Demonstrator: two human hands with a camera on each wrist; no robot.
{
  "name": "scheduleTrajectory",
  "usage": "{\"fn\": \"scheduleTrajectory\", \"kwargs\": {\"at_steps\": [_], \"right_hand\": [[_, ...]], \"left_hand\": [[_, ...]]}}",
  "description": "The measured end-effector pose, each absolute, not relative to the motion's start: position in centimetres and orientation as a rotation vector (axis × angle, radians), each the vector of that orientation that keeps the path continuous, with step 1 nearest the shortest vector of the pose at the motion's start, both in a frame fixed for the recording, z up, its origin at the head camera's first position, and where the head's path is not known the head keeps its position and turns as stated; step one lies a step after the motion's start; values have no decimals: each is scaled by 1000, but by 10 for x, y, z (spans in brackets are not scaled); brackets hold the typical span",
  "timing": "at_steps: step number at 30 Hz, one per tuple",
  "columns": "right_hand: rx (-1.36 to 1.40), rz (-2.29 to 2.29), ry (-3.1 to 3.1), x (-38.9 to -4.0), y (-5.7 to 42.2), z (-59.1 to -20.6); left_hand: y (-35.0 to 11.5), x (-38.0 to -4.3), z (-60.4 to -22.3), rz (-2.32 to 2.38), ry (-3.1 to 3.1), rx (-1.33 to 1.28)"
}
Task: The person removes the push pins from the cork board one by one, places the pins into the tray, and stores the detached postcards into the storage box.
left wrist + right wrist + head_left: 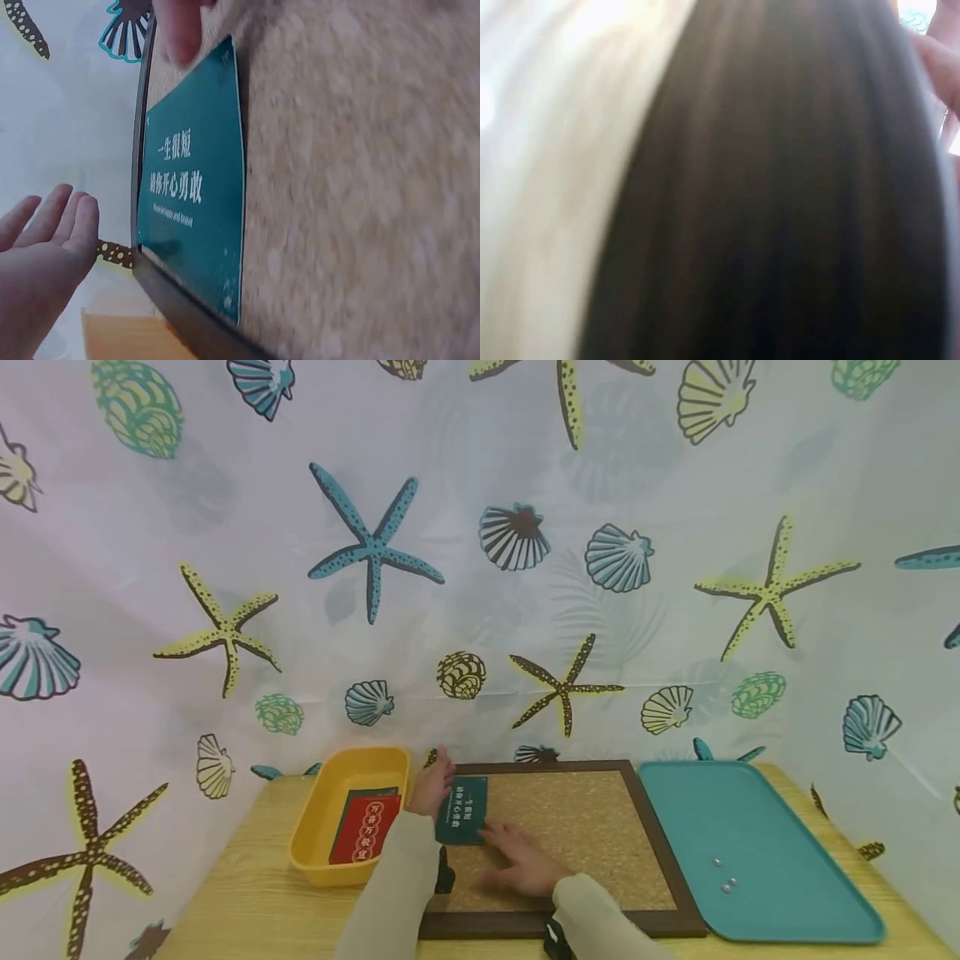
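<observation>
Placement of the dark green rectangular paper card with white lettering (462,811) is the work at hand: it lies flat on the brown-framed cork pinboard (585,827), in the board's near-left corner by the frame, lettering up. My left hand (432,787) sits at the card's far-left edge, fingers straight and relaxed, gripping nothing; in the left wrist view the card (193,202) runs along the dark frame, with one fingertip (180,30) at its top corner and the hand's other fingers (52,225) spread beyond the frame. My right hand (521,860) lies flat on the cork just right of the card, fingers extended, tips at or near the card's lower right edge; the right wrist view is only blur, so I cannot tell whether they actually touch. To do this well: keep both palms low, square the card's long edge to the frame, press lightly so the thin paper does not buckle, and hold one corner down before freeing the other hand. Small silver pins (726,881) wait in the teal plastic tray (795,910) to the right, well apart from the card. Red card with gold characters (369,829) rests in the yellow plastic bin (315,852) to the left, all on the light wooden table (247,902).
</observation>
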State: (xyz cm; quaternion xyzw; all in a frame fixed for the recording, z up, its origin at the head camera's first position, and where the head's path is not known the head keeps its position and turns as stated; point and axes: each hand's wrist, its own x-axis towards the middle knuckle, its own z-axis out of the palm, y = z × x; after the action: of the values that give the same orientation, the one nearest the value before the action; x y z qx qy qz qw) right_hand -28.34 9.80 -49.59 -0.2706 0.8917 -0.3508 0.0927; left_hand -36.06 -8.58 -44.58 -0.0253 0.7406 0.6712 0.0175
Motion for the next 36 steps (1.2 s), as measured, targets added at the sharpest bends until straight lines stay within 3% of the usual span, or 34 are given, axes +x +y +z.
{"fn": "scheduleTrajectory", "kwargs": {"at_steps": [8, 17, 36], "right_hand": [[-792, -934, 2646, -284, 93, -496], [-719, -884, 2657, -282, 90, -499], [-687, -904, 2710, -279, 89, -503]], "left_hand": [[-81, -362, -446, 2218, 2216, -235], [-82, -371, -458, 1938, 2446, -435], [-78, -390, -485, 1829, 2659, -277]]}}
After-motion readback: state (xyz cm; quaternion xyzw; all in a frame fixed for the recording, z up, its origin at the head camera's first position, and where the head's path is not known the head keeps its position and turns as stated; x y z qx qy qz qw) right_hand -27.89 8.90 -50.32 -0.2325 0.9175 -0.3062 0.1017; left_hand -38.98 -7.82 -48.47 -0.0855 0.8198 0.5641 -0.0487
